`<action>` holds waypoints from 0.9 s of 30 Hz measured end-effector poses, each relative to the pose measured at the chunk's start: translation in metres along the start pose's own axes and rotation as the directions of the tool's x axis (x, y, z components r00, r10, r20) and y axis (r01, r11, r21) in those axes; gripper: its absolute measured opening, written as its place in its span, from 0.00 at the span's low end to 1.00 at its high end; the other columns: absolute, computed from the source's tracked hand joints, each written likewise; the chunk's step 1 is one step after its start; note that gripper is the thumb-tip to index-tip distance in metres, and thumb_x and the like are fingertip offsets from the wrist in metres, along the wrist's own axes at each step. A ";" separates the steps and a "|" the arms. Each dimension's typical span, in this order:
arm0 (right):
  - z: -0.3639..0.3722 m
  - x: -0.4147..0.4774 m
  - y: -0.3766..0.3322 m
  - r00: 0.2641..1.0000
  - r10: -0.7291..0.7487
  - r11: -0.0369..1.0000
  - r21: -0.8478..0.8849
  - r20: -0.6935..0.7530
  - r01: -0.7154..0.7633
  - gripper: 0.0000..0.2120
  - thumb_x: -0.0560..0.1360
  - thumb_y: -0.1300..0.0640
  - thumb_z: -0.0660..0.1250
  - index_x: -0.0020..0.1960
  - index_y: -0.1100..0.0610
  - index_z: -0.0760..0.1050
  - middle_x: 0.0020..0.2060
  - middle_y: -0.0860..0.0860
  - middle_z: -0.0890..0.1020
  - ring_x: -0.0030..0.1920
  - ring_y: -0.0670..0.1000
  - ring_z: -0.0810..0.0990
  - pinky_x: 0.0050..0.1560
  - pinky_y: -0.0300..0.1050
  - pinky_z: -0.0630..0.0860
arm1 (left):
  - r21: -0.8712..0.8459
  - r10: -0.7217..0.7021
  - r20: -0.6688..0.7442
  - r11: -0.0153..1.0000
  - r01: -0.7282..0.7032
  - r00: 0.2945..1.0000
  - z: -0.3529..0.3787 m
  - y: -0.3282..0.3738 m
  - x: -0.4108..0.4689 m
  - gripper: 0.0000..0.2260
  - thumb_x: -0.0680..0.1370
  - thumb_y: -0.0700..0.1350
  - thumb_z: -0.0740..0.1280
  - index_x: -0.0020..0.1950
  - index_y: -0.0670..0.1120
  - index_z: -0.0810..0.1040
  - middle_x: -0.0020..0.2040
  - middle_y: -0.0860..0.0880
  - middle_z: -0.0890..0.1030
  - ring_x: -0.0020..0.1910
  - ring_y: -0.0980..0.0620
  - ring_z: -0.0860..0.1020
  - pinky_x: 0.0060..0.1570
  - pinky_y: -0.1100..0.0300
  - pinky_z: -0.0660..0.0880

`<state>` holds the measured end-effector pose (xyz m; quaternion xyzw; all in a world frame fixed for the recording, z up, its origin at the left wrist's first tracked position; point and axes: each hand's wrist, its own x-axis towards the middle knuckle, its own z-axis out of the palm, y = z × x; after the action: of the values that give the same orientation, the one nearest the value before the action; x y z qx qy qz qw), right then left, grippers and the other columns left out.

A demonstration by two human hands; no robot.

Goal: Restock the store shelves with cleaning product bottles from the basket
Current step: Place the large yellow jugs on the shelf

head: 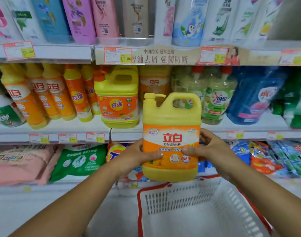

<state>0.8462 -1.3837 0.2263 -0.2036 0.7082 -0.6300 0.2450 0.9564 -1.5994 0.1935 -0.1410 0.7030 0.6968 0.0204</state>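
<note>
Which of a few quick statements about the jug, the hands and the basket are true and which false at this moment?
1. The left hand and the right hand both hold the yellow jug by its sides. True.
2. The yellow jug lies on its side. False: it is upright, with the pump cap on top.
3. No bottles show in the visible part of the basket. True.
4. The yellow jug already stands on the middle shelf. False: it is held in the air in front of the shelves, above the basket.
</note>
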 end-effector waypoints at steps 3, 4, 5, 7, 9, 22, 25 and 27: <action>-0.004 -0.013 0.020 0.999 0.029 0.999 0.044 0.041 -0.031 0.32 0.59 0.57 0.78 0.62 0.48 0.75 0.58 0.49 0.84 0.51 0.51 0.86 0.42 0.44 0.82 | -0.021 -0.004 -0.012 1.000 0.004 1.000 0.016 -0.018 -0.004 0.34 0.62 0.48 0.81 0.66 0.51 0.74 0.53 0.54 0.85 0.52 0.53 0.84 0.50 0.56 0.81; -0.006 -0.013 0.025 0.999 0.046 0.998 0.046 0.026 -0.047 0.33 0.59 0.55 0.79 0.63 0.48 0.74 0.58 0.49 0.84 0.52 0.51 0.85 0.44 0.46 0.83 | -0.016 0.011 -0.018 1.000 -0.011 1.000 0.021 -0.021 -0.004 0.30 0.64 0.45 0.80 0.64 0.52 0.75 0.50 0.56 0.86 0.49 0.55 0.84 0.46 0.60 0.81; -0.008 -0.012 0.027 0.998 0.061 0.998 0.029 0.006 -0.061 0.37 0.59 0.51 0.81 0.65 0.47 0.72 0.59 0.50 0.83 0.53 0.51 0.85 0.47 0.49 0.83 | 0.004 0.025 -0.025 1.000 -0.025 0.999 0.026 -0.022 -0.004 0.26 0.66 0.42 0.79 0.61 0.53 0.76 0.48 0.59 0.86 0.47 0.58 0.84 0.42 0.64 0.80; -0.012 -0.010 0.029 0.995 0.090 0.994 -0.057 -0.041 -0.092 0.50 0.54 0.42 0.84 0.70 0.43 0.65 0.58 0.47 0.82 0.53 0.51 0.84 0.52 0.55 0.82 | 0.069 0.034 -0.033 0.997 -0.031 0.999 0.033 -0.026 -0.002 0.24 0.67 0.41 0.79 0.59 0.55 0.77 0.47 0.61 0.85 0.46 0.60 0.84 0.39 0.67 0.78; -0.012 -0.009 0.029 0.993 0.072 0.989 -0.124 -0.098 -0.084 0.57 0.51 0.39 0.83 0.74 0.40 0.57 0.56 0.41 0.80 0.53 0.47 0.82 0.51 0.52 0.81 | 0.067 0.043 -0.043 0.997 -0.040 0.998 0.040 -0.025 0.000 0.25 0.66 0.42 0.80 0.59 0.54 0.77 0.49 0.58 0.85 0.47 0.59 0.84 0.40 0.66 0.79; -0.041 -0.004 0.002 0.983 -0.098 0.987 -0.139 -0.157 0.076 0.29 0.64 0.38 0.73 0.64 0.35 0.71 0.60 0.46 0.81 0.56 0.50 0.82 0.48 0.52 0.84 | 0.264 0.078 -0.099 0.963 -0.049 0.992 0.039 -0.026 -0.005 0.30 0.59 0.54 0.81 0.58 0.63 0.75 0.49 0.68 0.82 0.47 0.66 0.81 0.39 0.69 0.78; -0.046 -0.003 -0.006 0.996 -0.086 0.964 -0.255 -0.036 0.074 0.14 0.74 0.49 0.71 0.59 0.42 0.76 0.57 0.48 0.81 0.52 0.50 0.84 0.44 0.48 0.84 | 0.328 0.107 -0.141 0.943 -0.056 0.984 0.032 -0.033 -0.010 0.29 0.61 0.53 0.83 0.57 0.67 0.74 0.49 0.67 0.82 0.48 0.66 0.80 0.40 0.70 0.77; -0.048 0.000 -0.010 0.998 -0.052 0.929 -0.364 0.041 0.063 0.12 0.77 0.57 0.70 0.58 0.45 0.77 0.55 0.48 0.82 0.50 0.50 0.84 0.44 0.47 0.84 | 0.361 0.123 -0.155 0.931 -0.060 0.980 0.027 -0.040 -0.013 0.29 0.60 0.53 0.83 0.56 0.67 0.74 0.49 0.66 0.82 0.48 0.66 0.80 0.42 0.68 0.78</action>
<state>0.8169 -1.3473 0.2399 -0.2758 0.8030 -0.4910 0.1952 0.9734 -1.5706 0.1572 -0.1628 0.8219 0.5436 -0.0491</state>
